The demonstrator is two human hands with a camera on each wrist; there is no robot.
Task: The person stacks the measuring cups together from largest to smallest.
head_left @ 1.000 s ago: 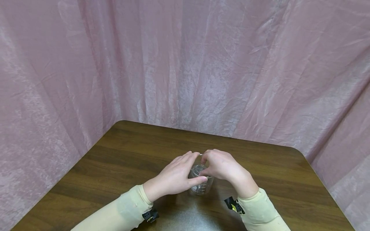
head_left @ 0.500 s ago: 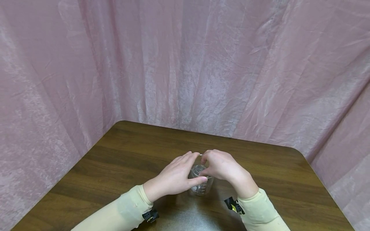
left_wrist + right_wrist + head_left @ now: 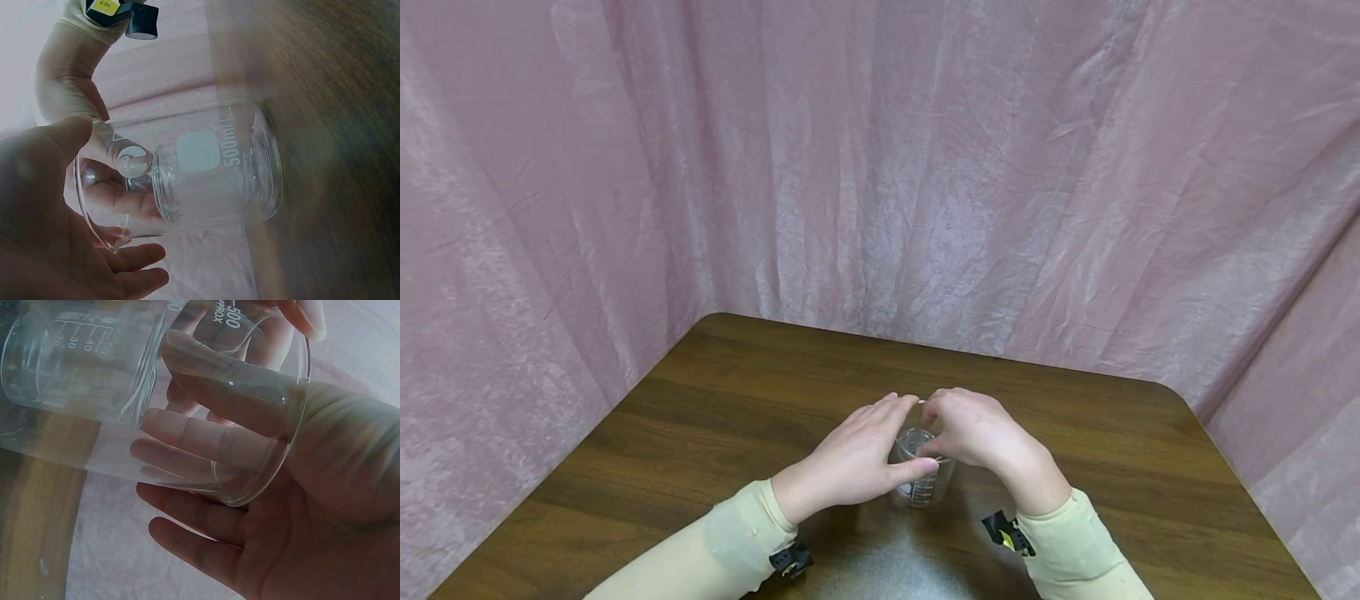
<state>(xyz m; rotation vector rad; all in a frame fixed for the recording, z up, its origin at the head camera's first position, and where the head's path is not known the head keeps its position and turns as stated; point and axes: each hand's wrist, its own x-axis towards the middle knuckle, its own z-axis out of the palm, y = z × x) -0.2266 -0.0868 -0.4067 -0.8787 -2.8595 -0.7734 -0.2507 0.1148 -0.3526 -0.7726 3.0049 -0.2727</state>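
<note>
A large clear glass beaker (image 3: 917, 498), marked 500 ml in the left wrist view, stands upright on the table. Inside it sits a smaller glass beaker (image 3: 81, 369) with its own printed scale. My left hand (image 3: 859, 458) holds the large beaker near its rim, the thumb on the near side and fingers round the far side. Reaching in through the mouth, my right hand (image 3: 977, 429) has its thumb and two fingers at opposite sides of the small beaker's rim and appears to pinch it. In the right wrist view, its other fingers (image 3: 194, 512) stay outside the large beaker.
The brown wooden table (image 3: 760, 367) has rounded far corners. Pink velvet curtains (image 3: 880, 167) hang behind it and at both sides. A small black device (image 3: 1009, 533) is strapped at the right wrist, and another black device (image 3: 790, 560) at the left.
</note>
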